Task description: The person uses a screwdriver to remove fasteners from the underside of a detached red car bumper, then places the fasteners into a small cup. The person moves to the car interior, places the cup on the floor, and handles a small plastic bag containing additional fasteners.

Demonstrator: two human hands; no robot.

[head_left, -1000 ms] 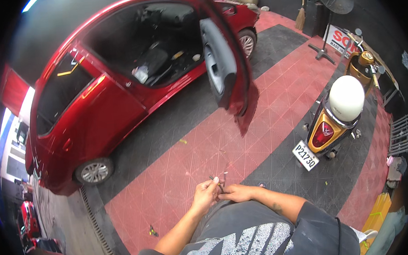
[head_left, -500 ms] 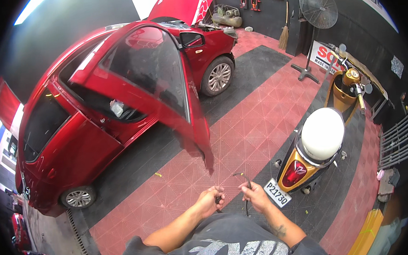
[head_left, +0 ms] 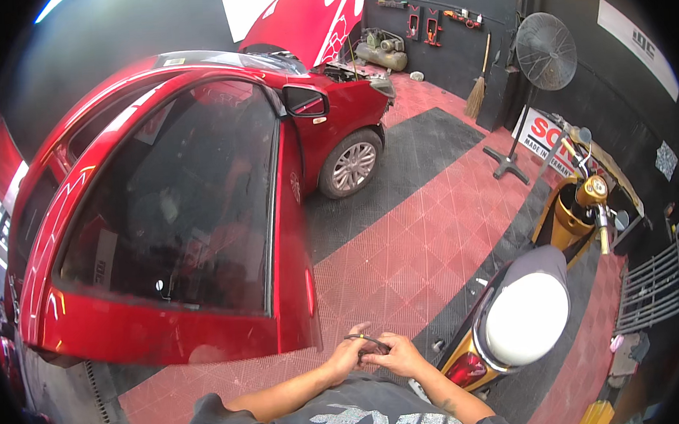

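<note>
Close together in front of my waist, both hands hold a thin, dark, flexible length like a cable or hose [head_left: 371, 340], with a small yellow mark on it. My left hand [head_left: 347, 361] is closed, with part of the dark length at its fingers. My right hand [head_left: 399, 357] grips the same piece beside it, fingers bent inward. The lower part of what they hold is hidden by the fingers. Ahead and to the left stands a red car's open door [head_left: 291, 254], its dark window [head_left: 175, 199] facing me; neither hand touches it.
The red car's raised hood [head_left: 308, 19] is at the back. On the right stands a gold scooter [head_left: 466, 367] with a white helmet [head_left: 526, 321] on its seat. Beyond are a pedestal fan [head_left: 546, 52], a broom [head_left: 478, 91] and a grey metal rack [head_left: 655, 286].
My hands have come together, having been apart with the dark length in the right one. The car door now appears larger and nearer on the left, as my view has shifted.
</note>
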